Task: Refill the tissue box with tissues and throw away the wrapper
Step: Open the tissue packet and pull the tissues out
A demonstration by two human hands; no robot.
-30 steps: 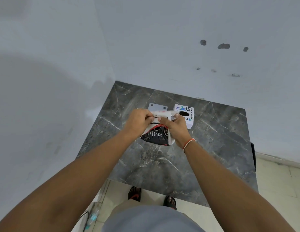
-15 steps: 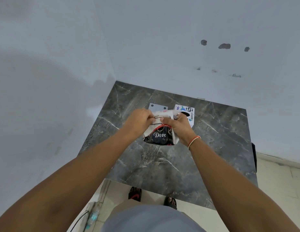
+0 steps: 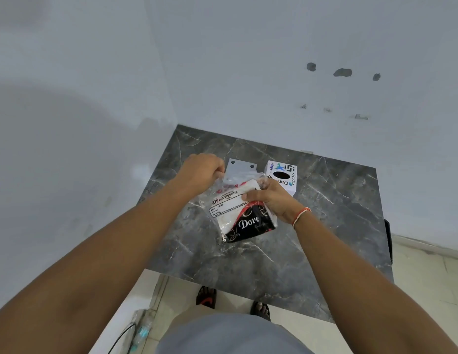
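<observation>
A plastic tissue pack (image 3: 238, 213), clear with a white label and a black "Dove" panel, is held above the dark marble table (image 3: 337, 226). My left hand (image 3: 199, 172) pinches the clear wrapper's top edge and pulls it up and to the left. My right hand (image 3: 271, 198) grips the pack's right side over the white tissues. A white tissue box (image 3: 281, 175) with a dark oval opening stands on the table just behind my right hand, partly hidden by it.
A flat grey plate (image 3: 239, 167) with two holes lies behind the pack. White walls close the table's left and far sides. My sandalled feet (image 3: 233, 301) stand on the tiled floor below the front edge, and a cable (image 3: 125, 333) runs at lower left.
My hands have moved apart: the left one pulled the wrapper's edge to the left and the pack now shows its label, stretched open at the top.
</observation>
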